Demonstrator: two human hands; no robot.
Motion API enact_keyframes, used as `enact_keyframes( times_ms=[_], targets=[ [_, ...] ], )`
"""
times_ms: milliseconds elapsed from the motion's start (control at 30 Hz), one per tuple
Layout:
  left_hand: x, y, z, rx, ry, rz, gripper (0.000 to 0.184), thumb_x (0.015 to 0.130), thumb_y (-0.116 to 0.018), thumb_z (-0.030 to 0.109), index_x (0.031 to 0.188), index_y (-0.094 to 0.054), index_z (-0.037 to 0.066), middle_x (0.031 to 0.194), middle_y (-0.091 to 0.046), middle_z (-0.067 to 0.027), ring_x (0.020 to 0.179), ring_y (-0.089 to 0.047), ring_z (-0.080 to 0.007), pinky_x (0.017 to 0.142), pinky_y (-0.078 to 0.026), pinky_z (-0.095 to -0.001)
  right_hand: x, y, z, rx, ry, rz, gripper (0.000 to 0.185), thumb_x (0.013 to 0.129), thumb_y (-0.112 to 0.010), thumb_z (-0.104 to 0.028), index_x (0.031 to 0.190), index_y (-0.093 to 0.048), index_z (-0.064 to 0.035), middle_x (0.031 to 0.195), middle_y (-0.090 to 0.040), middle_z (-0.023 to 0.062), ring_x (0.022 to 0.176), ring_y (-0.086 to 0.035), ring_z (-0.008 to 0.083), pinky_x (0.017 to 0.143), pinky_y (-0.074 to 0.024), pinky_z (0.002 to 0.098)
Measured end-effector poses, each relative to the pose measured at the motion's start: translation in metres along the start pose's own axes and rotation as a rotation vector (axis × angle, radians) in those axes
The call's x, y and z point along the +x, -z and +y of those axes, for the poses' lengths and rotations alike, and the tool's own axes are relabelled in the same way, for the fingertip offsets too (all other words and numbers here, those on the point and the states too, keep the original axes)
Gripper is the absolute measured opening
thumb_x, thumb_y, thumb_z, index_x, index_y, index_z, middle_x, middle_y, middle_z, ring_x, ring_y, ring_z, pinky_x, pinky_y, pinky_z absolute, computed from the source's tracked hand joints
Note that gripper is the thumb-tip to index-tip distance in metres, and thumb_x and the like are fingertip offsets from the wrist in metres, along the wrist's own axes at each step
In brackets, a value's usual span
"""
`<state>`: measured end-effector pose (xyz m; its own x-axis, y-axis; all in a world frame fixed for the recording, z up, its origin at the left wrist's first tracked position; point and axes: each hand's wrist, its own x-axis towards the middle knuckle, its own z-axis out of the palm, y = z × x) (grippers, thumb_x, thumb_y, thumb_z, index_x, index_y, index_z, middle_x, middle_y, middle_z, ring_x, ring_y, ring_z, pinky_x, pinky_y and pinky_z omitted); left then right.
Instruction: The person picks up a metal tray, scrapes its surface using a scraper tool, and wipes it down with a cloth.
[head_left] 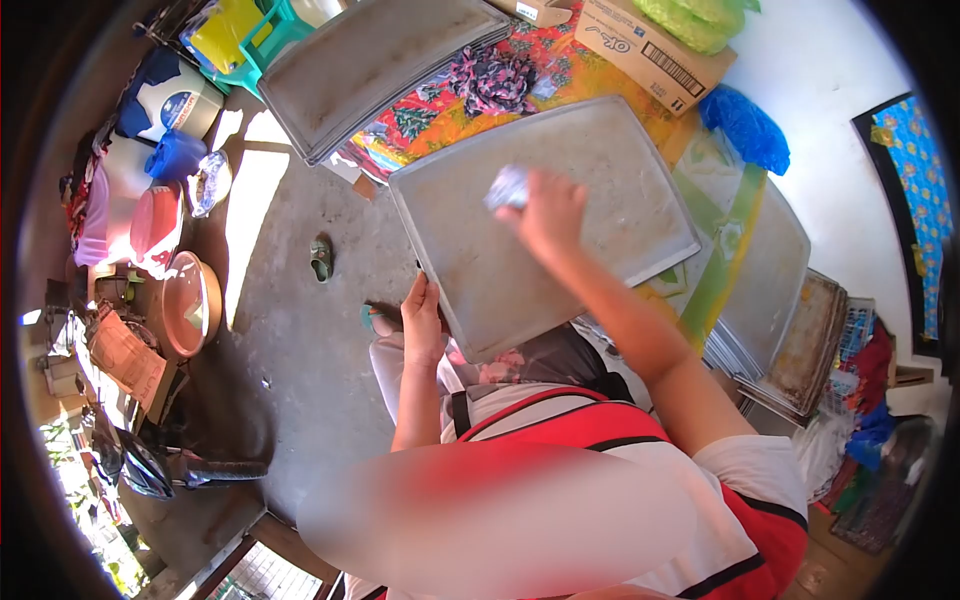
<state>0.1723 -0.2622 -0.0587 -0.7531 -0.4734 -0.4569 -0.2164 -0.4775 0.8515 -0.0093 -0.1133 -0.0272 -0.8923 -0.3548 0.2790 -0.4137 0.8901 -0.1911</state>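
Note:
A large grey metal baking tray point(470, 200) lies tilted in front of me, its near part above my lap. My left hand point(422, 315) is closed on the tray's left edge, thumb and fingers pinching the rim. Over the tray's middle, my right hand point(553, 212) is closed on a whitish crumpled cloth point(508, 187), pressed to or just above the surface. That hand and the cloth are slightly blurred, and most of its fingers are hidden. Faint smudges mark the tray's grey surface.
More trays point(375, 75) are stacked at the far left on a floral-covered table point(655, 105), beside a bundle of patterned cloth point(493, 80). Another tray stack point(765, 285) stands at my right. A cardboard box point(650, 55) and blue plastic bag point(748, 128) sit behind. A sandal point(321, 258) lies on the floor.

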Motion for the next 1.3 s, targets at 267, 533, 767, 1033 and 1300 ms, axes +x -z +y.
enact_keyframes(
  times_ms=[267,533,767,1033,1300],
  targets=[
    [-0.011,0.006,0.010,0.008,0.091,-0.089,0.040,0.103,-0.045,0.017,0.139,-0.046,0.002,0.093,-0.065,0.0006,0.064,-0.058,-0.0055,0.048,-0.047,-0.0217,0.062,-0.006,0.107,-0.181,-0.435,0.141,0.067,0.068,-0.073,-0.063,0.103,-0.060,-0.0065,0.102,-0.067,0.0111,0.099,-0.062,0.0321,0.089,-0.0384,0.0505],
    [-0.008,0.000,0.006,-0.022,0.055,-0.031,0.035,0.103,-0.045,0.017,0.134,-0.051,0.002,0.083,-0.064,0.0018,0.056,-0.057,-0.0059,0.042,-0.044,-0.0219,0.107,0.009,0.154,-0.255,-0.592,0.001,0.071,0.071,-0.071,-0.064,0.112,-0.056,-0.0082,0.112,-0.064,0.0073,0.111,-0.058,0.0275,0.091,-0.0390,0.0464],
    [-0.006,0.006,0.007,0.025,0.069,-0.070,0.036,0.102,-0.045,0.018,0.134,-0.051,0.003,0.085,-0.065,0.0017,0.058,-0.059,-0.0067,0.043,-0.046,-0.0228,0.115,0.006,0.146,-0.257,-0.465,0.035,0.070,0.070,-0.074,-0.060,0.115,-0.055,-0.0090,0.114,-0.062,0.0071,0.113,-0.056,0.0271,0.093,-0.0389,0.0470],
    [-0.009,-0.002,0.009,-0.010,0.078,-0.010,0.035,0.102,-0.047,0.018,0.133,-0.052,0.003,0.087,-0.065,0.0015,0.062,-0.061,-0.0068,0.046,-0.048,-0.0222,0.090,-0.010,0.084,-0.141,-0.152,-0.039,0.071,0.070,-0.073,-0.062,0.114,-0.056,-0.0092,0.116,-0.062,0.0094,0.111,-0.057,0.0267,0.092,-0.0376,0.0482],
    [-0.005,0.007,0.003,-0.037,0.075,-0.035,0.035,0.102,-0.048,0.017,0.134,-0.052,0.004,0.091,-0.066,0.0022,0.067,-0.062,-0.0057,0.049,-0.048,-0.0220,0.118,-0.007,0.168,-0.181,-0.687,0.181,0.065,0.069,-0.077,-0.057,0.105,-0.058,-0.0070,0.110,-0.065,0.0094,0.110,-0.058,0.0290,0.093,-0.0396,0.0487]
  ],
)
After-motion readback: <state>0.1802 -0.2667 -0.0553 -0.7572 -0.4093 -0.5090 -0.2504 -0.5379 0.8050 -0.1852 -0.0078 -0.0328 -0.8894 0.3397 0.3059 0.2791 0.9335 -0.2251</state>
